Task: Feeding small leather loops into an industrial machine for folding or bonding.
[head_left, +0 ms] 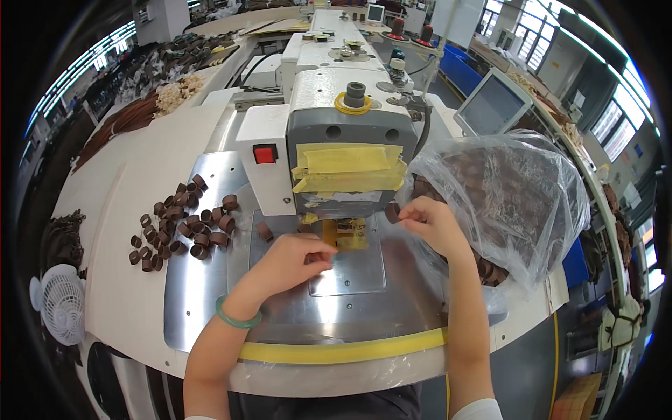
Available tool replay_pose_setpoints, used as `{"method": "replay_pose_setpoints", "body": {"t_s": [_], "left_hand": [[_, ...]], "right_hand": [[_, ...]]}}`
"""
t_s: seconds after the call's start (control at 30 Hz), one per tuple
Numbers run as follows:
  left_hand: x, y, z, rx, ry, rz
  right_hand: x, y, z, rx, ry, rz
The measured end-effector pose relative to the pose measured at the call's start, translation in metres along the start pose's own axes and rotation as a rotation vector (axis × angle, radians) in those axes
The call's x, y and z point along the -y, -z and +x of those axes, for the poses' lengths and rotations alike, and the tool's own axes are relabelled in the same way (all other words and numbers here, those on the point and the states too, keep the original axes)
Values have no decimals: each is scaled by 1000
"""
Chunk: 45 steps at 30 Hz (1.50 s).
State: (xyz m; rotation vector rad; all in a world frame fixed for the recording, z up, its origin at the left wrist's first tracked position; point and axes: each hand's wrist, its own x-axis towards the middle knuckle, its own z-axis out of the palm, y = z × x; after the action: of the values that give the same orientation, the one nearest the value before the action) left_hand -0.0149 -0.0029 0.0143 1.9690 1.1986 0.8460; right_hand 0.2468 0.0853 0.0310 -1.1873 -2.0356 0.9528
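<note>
My left hand [294, 260], a green bangle on its wrist, is over the metal plate [350, 276] just in front of the sewing head [348, 133]. Its fingers are curled, with thumb and forefinger slightly apart and nothing visible between them. A brown loop [306, 228] shows partly beyond those fingers, next to the yellowish clamp piece [346, 234]. Between thumb and fingers, my right hand [432, 220] pinches a small brown fabric loop [392, 213], right of the sewing head. One single loop [264, 232] rests on the metal left of the clamp.
Many brown loops [185, 217] lie heaped at the left. A clear plastic bag [518, 196] full of brown pieces bulges at the right, below a screen [493, 101]. Yellow tape [343, 351] lines the front edge. A white fan [61, 304] stands far left.
</note>
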Motion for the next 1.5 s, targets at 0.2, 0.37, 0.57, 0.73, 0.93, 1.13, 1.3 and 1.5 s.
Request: {"method": "replay_pose_setpoints", "body": {"t_s": [0.2, 0.37, 0.57, 0.73, 0.93, 1.13, 1.3, 1.5], "left_hand": [[0, -34, 1, -305, -196, 61], [14, -39, 1, -471, -256, 259], [10, -32, 3, -439, -326, 182], [3, -30, 2, -389, -303, -50], [14, -29, 1, -351, -451, 373], [16, -32, 10, -291, -555, 555], [38, -25, 15, -269, -302, 323], [48, -17, 19, -68, -396, 96]], "right_hand": [[16, -52, -6, 359, 98, 251], [10, -89, -13, 218, -163, 547], [8, -80, -9, 367, -135, 832], [9, -76, -9, 467, -234, 1115], [8, -73, -7, 448, -192, 836], [-9, -74, 0, 357, -90, 489], [-5, -75, 0, 77, 159, 116], [-14, -77, 1, 18, 380, -58]]}}
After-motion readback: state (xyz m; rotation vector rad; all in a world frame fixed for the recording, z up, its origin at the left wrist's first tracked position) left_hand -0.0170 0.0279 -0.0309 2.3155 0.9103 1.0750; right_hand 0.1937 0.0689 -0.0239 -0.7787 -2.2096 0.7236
